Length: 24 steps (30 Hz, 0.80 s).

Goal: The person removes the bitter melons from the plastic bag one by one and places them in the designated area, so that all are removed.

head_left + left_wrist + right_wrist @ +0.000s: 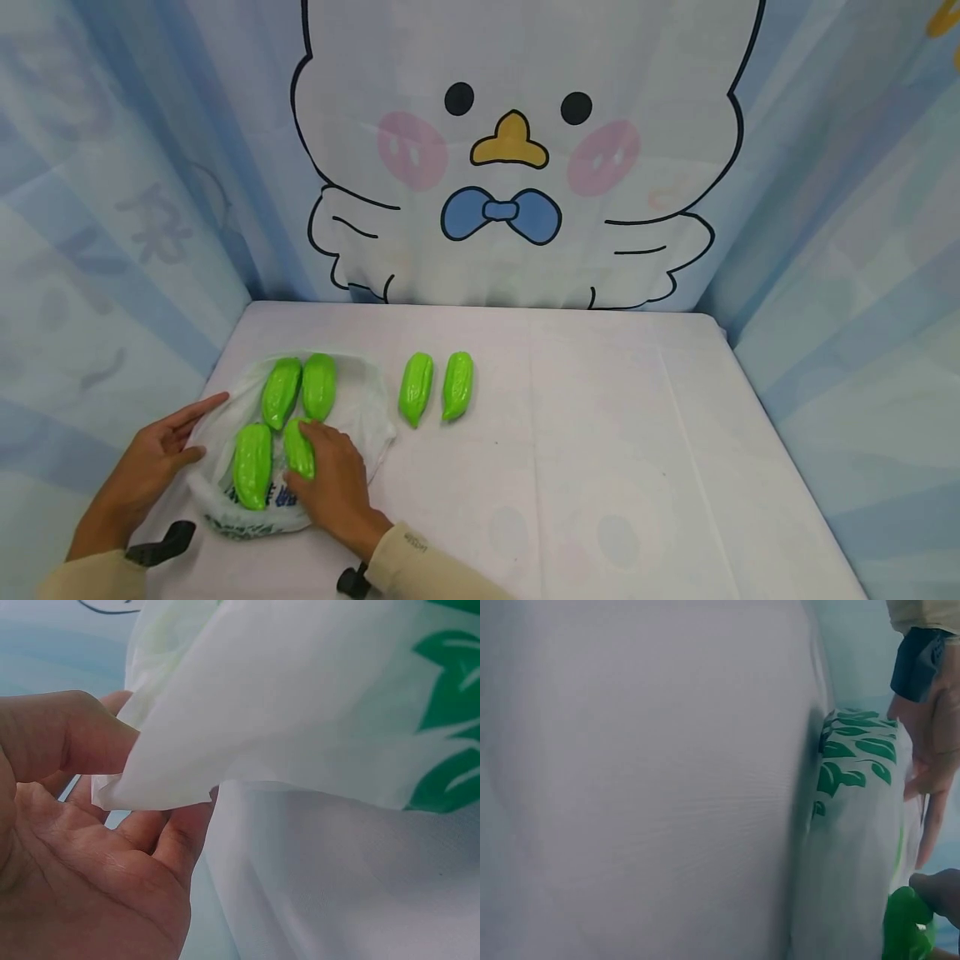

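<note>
1. Fingers of the right hand grip a green pod within the bag; those of the left hand hold its rim.
2. Risk: the glossy pod could slip under an uneven grip; thin plastic could fold inward should the left hand loosen.
3. Pose: right hand, knuckles up, over the bag's right side; left at its left edge.
4. Location: three other pods in the bag, two loose pods right of it.

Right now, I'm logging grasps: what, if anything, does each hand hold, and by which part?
The right hand holds a green pod-shaped piece lengthwise, near both ends; the left hand pinches the white bag by its left edge.
</note>
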{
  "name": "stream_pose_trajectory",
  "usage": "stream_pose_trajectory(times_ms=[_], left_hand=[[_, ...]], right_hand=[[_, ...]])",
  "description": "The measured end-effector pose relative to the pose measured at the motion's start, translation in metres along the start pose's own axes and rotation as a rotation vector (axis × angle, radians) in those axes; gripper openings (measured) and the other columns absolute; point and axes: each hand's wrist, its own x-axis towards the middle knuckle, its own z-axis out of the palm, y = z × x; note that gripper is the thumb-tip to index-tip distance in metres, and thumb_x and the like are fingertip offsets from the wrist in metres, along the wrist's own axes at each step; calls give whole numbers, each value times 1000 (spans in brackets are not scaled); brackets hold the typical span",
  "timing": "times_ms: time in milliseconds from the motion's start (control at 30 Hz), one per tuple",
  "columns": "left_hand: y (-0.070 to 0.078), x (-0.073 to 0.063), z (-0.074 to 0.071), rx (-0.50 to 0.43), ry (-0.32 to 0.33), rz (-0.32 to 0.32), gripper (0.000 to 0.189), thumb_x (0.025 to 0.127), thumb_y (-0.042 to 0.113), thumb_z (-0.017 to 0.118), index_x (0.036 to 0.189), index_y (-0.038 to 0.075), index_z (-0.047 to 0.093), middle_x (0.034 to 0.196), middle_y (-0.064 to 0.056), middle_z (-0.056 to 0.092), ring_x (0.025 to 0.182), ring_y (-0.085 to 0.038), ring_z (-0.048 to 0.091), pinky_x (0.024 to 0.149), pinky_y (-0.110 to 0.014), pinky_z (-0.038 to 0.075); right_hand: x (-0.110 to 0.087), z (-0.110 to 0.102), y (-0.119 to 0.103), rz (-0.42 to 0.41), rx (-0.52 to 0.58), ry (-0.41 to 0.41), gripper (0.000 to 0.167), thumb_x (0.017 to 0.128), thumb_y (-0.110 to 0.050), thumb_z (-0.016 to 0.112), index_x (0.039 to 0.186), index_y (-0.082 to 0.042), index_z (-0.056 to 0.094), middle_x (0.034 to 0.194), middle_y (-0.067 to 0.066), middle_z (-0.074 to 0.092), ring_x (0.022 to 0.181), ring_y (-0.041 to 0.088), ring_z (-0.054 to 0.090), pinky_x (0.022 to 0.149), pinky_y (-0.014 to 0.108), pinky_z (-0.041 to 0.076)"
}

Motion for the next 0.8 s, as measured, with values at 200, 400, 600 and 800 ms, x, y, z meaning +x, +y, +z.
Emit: stream_pose_trajectory(times_ms=[200,400,600,800], left_hand=[[1,0,1,50,6,-11,71,104,-1,62,168,9,32,155,32,39,122,24,52,86,-11,54],[1,0,3,116,32,-56,74,103,-4,61,169,10,31,160,28,34,120,30,45,88,-6,51],[-1,0,3,130,34,-68,75,102,-6,59,169,10,30,161,27,33,119,31,44,89,-5,50],[1,0,4,132,31,-70,74,103,-2,61,169,10,29,159,28,33,118,32,43,89,-5,50]], right_hand=[[-1,-4,-1,-44,46,47,59,94,-18,81,148,-9,60,149,5,64,132,14,62,109,29,51],[0,-14,-4,-68,89,100,57,93,-14,80,146,-5,62,149,11,63,137,19,60,113,33,50],[2,-25,0,-38,123,141,57,95,-17,79,149,-6,61,151,10,62,139,19,60,115,35,50],[5,-36,5,-6,157,198,58,96,-18,79,150,-8,60,153,9,60,141,21,59,116,41,49]])
